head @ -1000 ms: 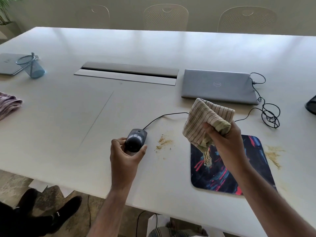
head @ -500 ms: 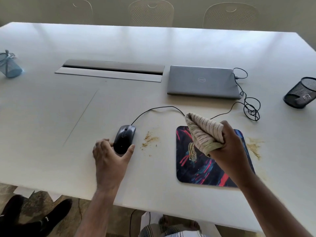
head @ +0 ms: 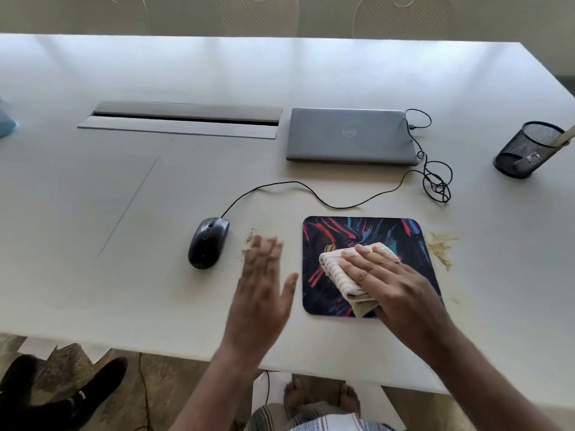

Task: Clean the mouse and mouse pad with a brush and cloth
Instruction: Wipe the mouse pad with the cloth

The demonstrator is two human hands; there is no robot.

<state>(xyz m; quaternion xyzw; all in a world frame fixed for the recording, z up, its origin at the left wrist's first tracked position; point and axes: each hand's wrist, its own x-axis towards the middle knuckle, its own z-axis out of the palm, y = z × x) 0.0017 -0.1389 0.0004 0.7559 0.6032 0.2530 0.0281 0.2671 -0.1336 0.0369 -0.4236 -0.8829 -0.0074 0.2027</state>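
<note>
Right hand [head: 395, 284] fingers flat, pressing folded cloth [head: 345, 275] onto mouse pad [head: 336, 231]; left hand [head: 261, 290] fingers straight, spread, blurred, empty, between pad and mouse [head: 208, 242]; crumbs [head: 441, 247] just right of pad on table [head: 93, 244].

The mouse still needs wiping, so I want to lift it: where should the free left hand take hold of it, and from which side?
Probably from above, thumb and fingers pinching the two long sides of the mouse near its wider rear end. It lies flat with its cord leaving the far end, so the near end is free. The left hand hovers open just right of it.
</note>
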